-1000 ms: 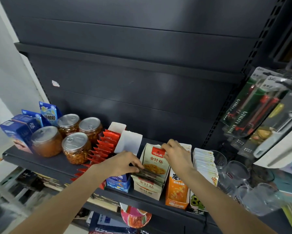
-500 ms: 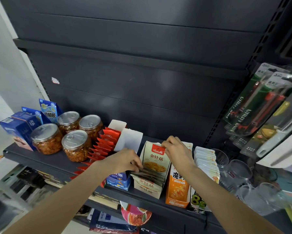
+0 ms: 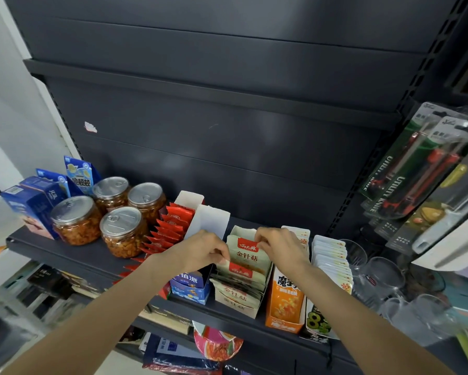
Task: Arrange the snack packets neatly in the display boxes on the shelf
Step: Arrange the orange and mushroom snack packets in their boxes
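Dark metal shelving fills the view, with a grey back panel rising behind one stocked shelf [image 3: 73, 255] at about chest height. On it, from left to right, stand blue cartons [image 3: 31, 201], four clear jars [image 3: 123, 231] with metal lids, a row of red packets [image 3: 170, 231], and several open cardboard display boxes. Clear glass cups [image 3: 384, 274] sit at the far right, and carded utility knives [image 3: 406, 180] hang beside them.

Both hands reach into the middle display box [image 3: 238, 300], which holds pale snack packets [image 3: 247, 255] with a red label and Chinese lettering. The left hand [image 3: 200, 251] pinches the left edge of the packets, fingers curled. The right hand [image 3: 280, 249] grips the top right corner of the rearmost packet, which stands upright while those in front of it lean forward in a loose fan.

The risks, as I judge them: the leaning packets could slide out over the low front of the box, or tugging could drag the light box toward the shelf edge. An elbow swinging right might knock the cups.

How many packets are in the box cannot be counted, as the hands cover their upper edges. The orange box [image 3: 284, 301] next door is partly hidden by the right wrist, and goods on the lower shelf are blurred.
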